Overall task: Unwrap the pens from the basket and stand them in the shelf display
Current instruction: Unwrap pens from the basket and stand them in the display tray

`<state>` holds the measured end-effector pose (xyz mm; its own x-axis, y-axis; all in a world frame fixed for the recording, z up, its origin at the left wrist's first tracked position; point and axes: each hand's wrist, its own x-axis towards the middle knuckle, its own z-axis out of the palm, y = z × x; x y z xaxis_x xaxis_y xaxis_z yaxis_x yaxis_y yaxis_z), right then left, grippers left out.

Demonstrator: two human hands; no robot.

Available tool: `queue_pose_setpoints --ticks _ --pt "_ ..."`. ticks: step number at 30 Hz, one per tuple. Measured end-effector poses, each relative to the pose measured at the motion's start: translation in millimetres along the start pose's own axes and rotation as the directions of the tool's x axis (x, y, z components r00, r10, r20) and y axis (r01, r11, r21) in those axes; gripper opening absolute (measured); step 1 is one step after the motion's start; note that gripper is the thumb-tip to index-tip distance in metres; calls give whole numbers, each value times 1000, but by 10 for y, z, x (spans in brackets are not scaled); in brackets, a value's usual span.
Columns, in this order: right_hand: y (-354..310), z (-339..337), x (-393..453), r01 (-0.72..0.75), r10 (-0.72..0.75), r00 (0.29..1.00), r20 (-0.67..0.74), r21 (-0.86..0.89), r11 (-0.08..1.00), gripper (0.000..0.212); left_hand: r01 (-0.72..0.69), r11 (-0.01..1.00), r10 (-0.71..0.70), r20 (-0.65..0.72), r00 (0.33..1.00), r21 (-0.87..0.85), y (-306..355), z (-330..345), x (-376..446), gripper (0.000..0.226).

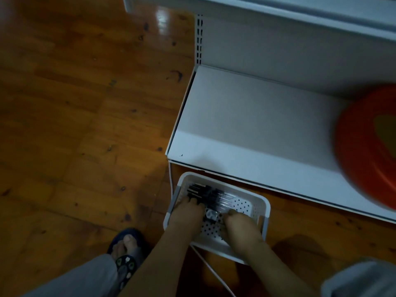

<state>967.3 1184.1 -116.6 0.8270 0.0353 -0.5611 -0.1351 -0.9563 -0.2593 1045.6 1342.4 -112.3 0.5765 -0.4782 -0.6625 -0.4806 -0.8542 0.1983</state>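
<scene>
Hands (pixel 211 217) grasp wrapped pens (pixel 205 195) in white basket (pixel 264 213) on wooden floor (pixel 75 114) beside shelf (pixel 246 129).

A bare white metal shelf board (pixel 246 116) is lying open at 12 o'clock. A round orange plastic basin (pixel 364 146) is blocking its 3 o'clock end. An upper white shelf (pixel 300 11) is overhanging it. Wooden floor (pixel 75 103) is stretching free toward 9 o'clock.
</scene>
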Motion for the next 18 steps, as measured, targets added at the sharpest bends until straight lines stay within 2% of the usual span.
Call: queue_pose_setpoints --ticks 6,9,11,14,16,18 --pt "230 -358 -129 137 -136 986 -94 1 991 11 -61 993 57 -43 997 -96 -5 -266 -14 27" --pt "375 -571 -234 207 -196 960 -198 37 978 5 -66 963 60 -34 998 -261 20 -497 -68 22" --pt "475 -681 -311 263 -241 936 -257 53 963 11 -69 909 49 -60 997 -411 35 -681 -105 20" --pt "564 -862 -438 242 -190 935 -300 148 959 19 -94 750 -14 -158 987 -655 103 -1022 -257 14" --pt "579 -999 -539 234 -144 922 -359 223 946 24 -137 572 -35 -191 981 -809 219 -1256 -406 13" --pt "545 -1141 -627 258 -116 903 -414 305 917 15 -190 401 -53 -230 972 -896 369 -1451 -551 15"
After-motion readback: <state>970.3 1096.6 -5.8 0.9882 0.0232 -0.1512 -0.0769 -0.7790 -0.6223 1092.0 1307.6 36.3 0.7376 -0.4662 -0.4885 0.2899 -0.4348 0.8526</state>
